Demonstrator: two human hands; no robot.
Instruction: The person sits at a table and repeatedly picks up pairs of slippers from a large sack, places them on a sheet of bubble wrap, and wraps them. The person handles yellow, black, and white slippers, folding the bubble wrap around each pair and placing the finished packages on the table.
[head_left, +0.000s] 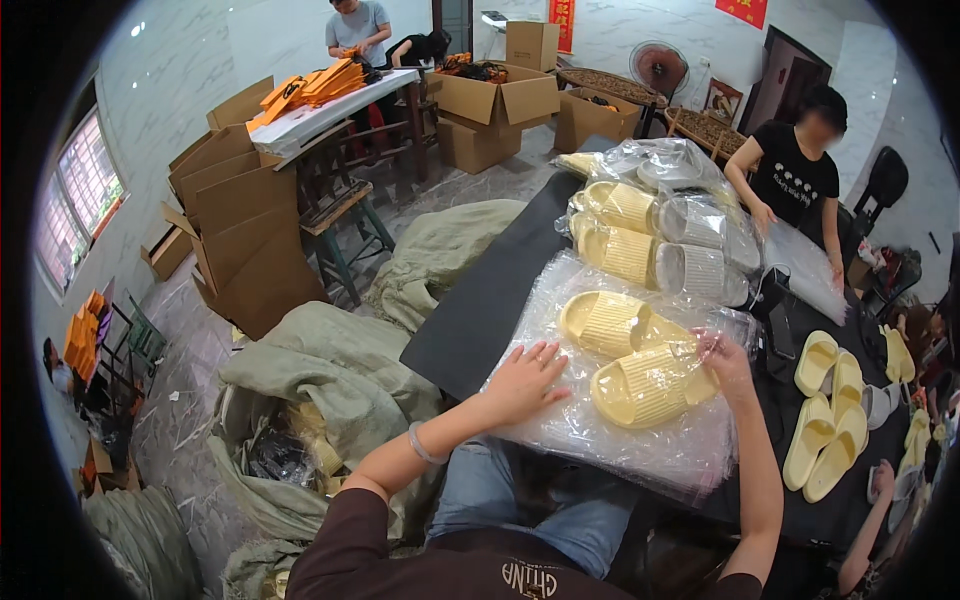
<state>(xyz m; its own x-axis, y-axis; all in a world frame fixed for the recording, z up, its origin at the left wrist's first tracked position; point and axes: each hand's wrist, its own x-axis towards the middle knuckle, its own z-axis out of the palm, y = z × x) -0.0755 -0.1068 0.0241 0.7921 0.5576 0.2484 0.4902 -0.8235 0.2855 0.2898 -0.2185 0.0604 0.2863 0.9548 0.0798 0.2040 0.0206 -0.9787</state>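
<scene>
A pair of pale yellow ribbed slippers (640, 388) lies side by side in a clear plastic bag, on a stack of flat clear plastic bags (560, 425). My left hand (530, 378) rests with fingers spread on the stack, just left of the pair. At the slippers' right end, my right hand (725, 360) has its fingers closed on the edge of the bag around them. Beyond the pair, bagged yellow slippers (615, 250) and bagged grey slippers (695, 270) are piled on the table.
Loose yellow slippers (838, 425) lie on the black table (480, 290) to the right. Across it, a person (800, 175) handles clear bags (810, 265). Green woven sacks (320, 365) sit at my left. Further back are cardboard boxes (495, 100) and a table with orange items (315, 88).
</scene>
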